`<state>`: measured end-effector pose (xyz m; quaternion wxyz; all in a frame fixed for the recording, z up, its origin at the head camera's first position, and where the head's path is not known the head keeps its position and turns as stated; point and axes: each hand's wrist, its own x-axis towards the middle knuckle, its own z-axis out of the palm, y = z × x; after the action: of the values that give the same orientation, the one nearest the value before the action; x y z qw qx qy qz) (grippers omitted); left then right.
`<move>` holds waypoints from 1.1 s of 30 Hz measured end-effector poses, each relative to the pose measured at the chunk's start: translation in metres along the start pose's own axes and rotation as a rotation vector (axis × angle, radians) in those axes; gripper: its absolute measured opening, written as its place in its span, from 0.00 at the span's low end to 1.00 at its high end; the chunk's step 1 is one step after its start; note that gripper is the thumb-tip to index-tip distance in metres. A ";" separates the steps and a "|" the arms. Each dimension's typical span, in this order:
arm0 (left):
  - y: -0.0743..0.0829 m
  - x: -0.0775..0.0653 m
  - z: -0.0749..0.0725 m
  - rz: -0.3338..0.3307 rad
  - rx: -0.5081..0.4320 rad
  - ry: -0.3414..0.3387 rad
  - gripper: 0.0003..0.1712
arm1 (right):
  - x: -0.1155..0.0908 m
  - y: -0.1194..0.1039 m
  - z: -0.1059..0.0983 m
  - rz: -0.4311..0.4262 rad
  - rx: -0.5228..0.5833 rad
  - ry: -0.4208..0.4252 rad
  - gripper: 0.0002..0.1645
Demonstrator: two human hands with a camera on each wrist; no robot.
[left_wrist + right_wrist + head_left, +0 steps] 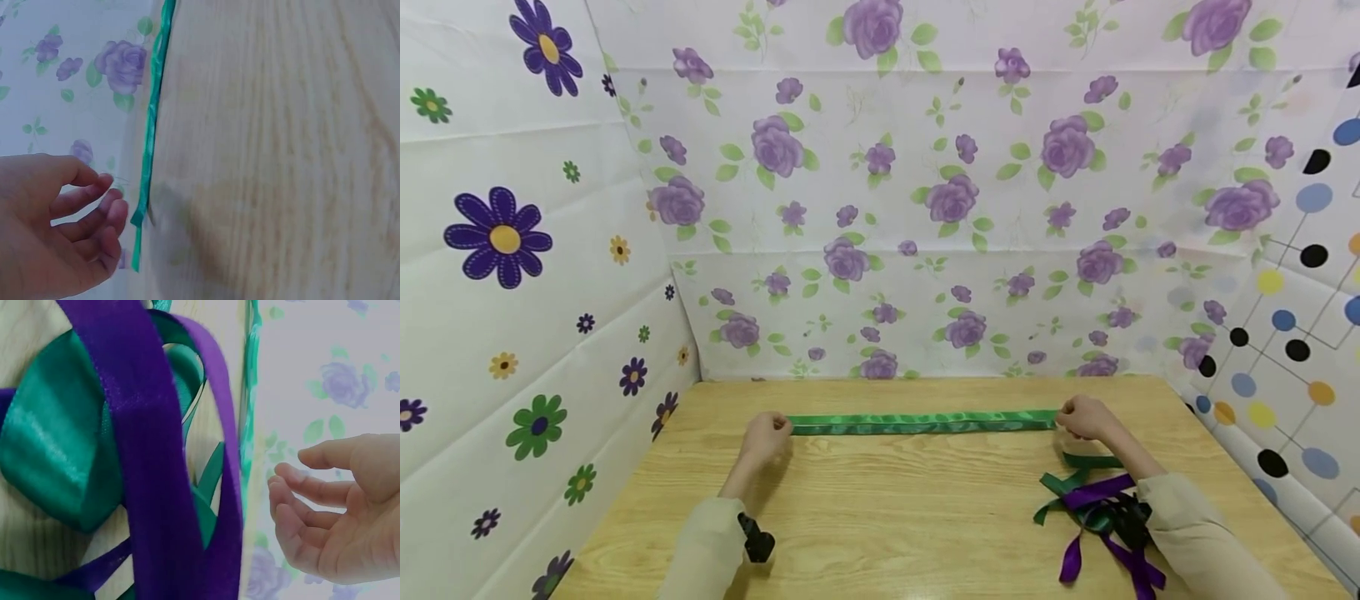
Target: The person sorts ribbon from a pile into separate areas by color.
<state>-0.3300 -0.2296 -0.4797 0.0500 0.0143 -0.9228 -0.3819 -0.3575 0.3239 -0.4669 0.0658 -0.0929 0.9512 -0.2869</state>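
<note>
Two green ribbon strips, a brighter one (880, 419) and a darker one (880, 430), stretch side by side across the far part of the table. At their left ends is my left hand (767, 435); in the left wrist view its fingers bend loosely beside the ribbon ends (137, 247), with nothing between them. My right hand (1086, 417) is at the right ends. In the right wrist view its thumb and fingers are softly bent and a gap shows between them, with no ribbon held. The long green ribbon (250, 381) runs past its fingertips.
A loose heap of purple ribbon (1097, 492) and dark green ribbon (1063, 483) lies by my right forearm, with a black object (1129, 521) among it. Another black object (758, 543) is at my left sleeve. Flower-printed cloth (955, 200) hangs behind the wooden table (887, 517).
</note>
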 end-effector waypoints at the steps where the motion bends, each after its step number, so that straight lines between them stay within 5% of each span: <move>1: 0.002 -0.001 -0.001 0.012 -0.001 -0.009 0.13 | -0.001 -0.002 0.000 -0.010 -0.022 0.000 0.17; 14: 0.024 -0.008 -0.004 0.136 0.005 -0.077 0.14 | -0.016 -0.020 -0.006 -0.093 0.015 -0.057 0.22; 22: 0.032 -0.011 -0.006 0.165 -0.048 -0.130 0.13 | -0.024 -0.026 -0.008 -0.130 -0.062 -0.020 0.19; 33: 0.039 -0.019 -0.004 0.266 -0.064 -0.347 0.15 | -0.037 -0.033 -0.009 -0.166 -0.102 0.001 0.14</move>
<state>-0.3103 -0.2036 -0.4512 -0.0595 -0.1750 -0.8986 -0.3978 -0.3180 0.3097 -0.4384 0.0367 -0.1744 0.9536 -0.2425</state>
